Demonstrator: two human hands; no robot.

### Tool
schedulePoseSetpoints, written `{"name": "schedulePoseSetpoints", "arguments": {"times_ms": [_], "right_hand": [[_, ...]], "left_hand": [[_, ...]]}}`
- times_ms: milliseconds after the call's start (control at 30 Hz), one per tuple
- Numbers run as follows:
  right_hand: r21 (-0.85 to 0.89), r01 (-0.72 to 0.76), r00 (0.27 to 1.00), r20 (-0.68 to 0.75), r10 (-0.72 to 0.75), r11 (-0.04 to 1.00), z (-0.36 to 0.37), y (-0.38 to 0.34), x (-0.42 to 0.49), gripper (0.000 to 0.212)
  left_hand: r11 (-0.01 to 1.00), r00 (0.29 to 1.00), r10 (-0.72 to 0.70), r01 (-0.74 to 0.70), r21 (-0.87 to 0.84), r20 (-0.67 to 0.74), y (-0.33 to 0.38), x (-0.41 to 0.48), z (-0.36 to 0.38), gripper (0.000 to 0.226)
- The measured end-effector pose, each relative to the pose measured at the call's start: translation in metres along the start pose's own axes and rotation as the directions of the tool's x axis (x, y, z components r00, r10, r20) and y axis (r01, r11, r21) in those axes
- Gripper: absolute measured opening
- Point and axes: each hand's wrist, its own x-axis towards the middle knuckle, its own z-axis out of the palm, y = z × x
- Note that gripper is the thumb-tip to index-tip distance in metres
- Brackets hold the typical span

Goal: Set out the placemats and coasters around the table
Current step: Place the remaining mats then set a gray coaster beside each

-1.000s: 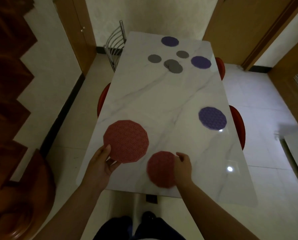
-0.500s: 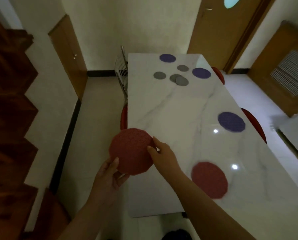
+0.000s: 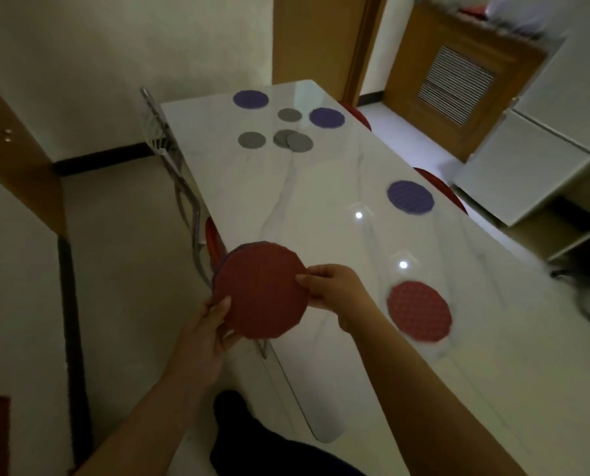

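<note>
Both hands hold a small stack of round placemats (image 3: 262,290), red on top with a purple edge showing beneath, over the table's near left edge. My left hand (image 3: 214,321) grips its lower left rim; my right hand (image 3: 331,286) pinches its right rim. One red placemat (image 3: 420,312) lies flat on the white marble table (image 3: 303,207) to the right. Three purple placemats lie further off: one (image 3: 410,197) at the right edge, two (image 3: 327,117) (image 3: 251,99) at the far end. Several grey coasters (image 3: 291,139) sit grouped near the far end.
A metal-framed chair (image 3: 170,156) stands along the table's left side, with a red seat (image 3: 212,240) tucked under the edge. Red chair seats (image 3: 441,187) show on the right side. A white cabinet (image 3: 534,159) stands at the right, wooden doors behind.
My right hand left the second red placemat flat on the table and came over to the stack in my left hand. My view has shifted left along the table.
</note>
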Motion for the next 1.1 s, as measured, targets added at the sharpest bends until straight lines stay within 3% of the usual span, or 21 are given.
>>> {"name": "schedulePoseSetpoints", "arguments": {"times_ms": [233,400,533,700,833,967,1100], "right_hand": [[0.233,0.02,0.985,-0.173,0.021,0.972,0.027,-0.015,0.076,0.01],[0.372,-0.012,0.987,-0.147,0.071,0.928,0.043,-0.033,0.115,0.002],[0.353,-0.047,0.973,-0.194,0.123,0.935,0.046,-0.043,0.132,0.003],[0.398,-0.1,0.938,-0.27,0.22,0.912,0.039,-0.039,0.135,0.015],[0.481,-0.062,0.873,-0.398,0.281,0.874,0.044,-0.034,0.134,0.011],[0.473,-0.036,0.748,-0.572,0.338,0.88,0.066,-0.034,0.14,0.018],[0.538,0.099,0.661,-0.665,0.349,0.837,0.093,-0.031,0.15,0.014]], "left_hand": [[0.991,0.987,-0.094,0.079,0.112,0.129,0.067,0.098,0.005,0.045],[0.979,0.965,-0.185,0.163,0.125,0.188,0.105,0.156,0.0,0.041],[0.959,0.933,-0.257,0.215,0.182,0.253,0.118,0.196,0.003,0.032],[0.917,0.863,-0.374,0.289,0.276,0.34,0.121,0.24,0.019,0.037],[0.854,0.77,-0.491,0.331,0.402,0.408,0.123,0.276,0.034,0.038],[0.779,0.665,-0.603,0.371,0.505,0.441,0.135,0.311,0.044,0.04],[0.72,0.597,-0.668,0.367,0.588,0.444,0.149,0.347,0.05,0.043]]}}
